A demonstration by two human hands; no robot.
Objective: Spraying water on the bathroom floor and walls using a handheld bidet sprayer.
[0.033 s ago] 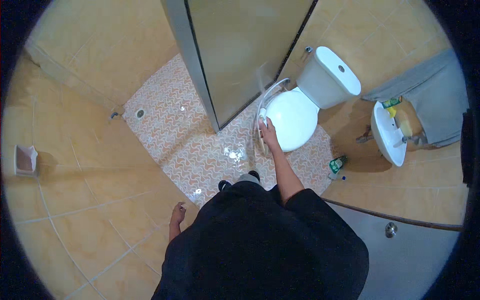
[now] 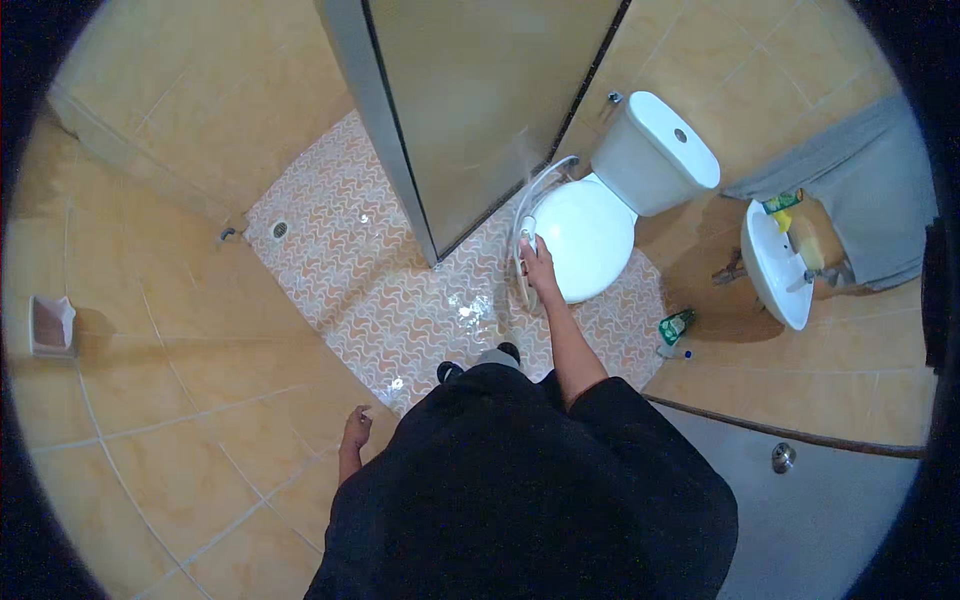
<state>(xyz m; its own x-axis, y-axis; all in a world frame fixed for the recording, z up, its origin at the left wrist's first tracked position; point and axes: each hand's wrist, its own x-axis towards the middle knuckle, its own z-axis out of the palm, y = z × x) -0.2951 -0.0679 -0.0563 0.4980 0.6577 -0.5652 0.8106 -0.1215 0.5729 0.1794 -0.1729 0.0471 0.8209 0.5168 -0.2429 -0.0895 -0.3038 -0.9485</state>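
Observation:
My right hand [image 2: 540,267] is closed around the white handle of a bidet sprayer [image 2: 527,226], just beside the left edge of the toilet seat. From it a pale hose [image 2: 521,285] loops down and back up behind the toilet. A faint streak of water spray shows above the sprayer head, towards the glass panel. The white toilet [image 2: 585,240] stands with its lid down. At my left side, my left hand [image 2: 356,428] hangs loosely by the tiled wall, holding nothing, its fingers slightly apart.
A framed frosted panel [image 2: 480,110] rises ahead. The patterned floor [image 2: 345,225] is wet and shiny, with a drain [image 2: 280,230] at far left. To the right are a wall sink [image 2: 765,250], a grey towel [image 2: 870,190], a green packet [image 2: 676,325] and a door knob [image 2: 783,458].

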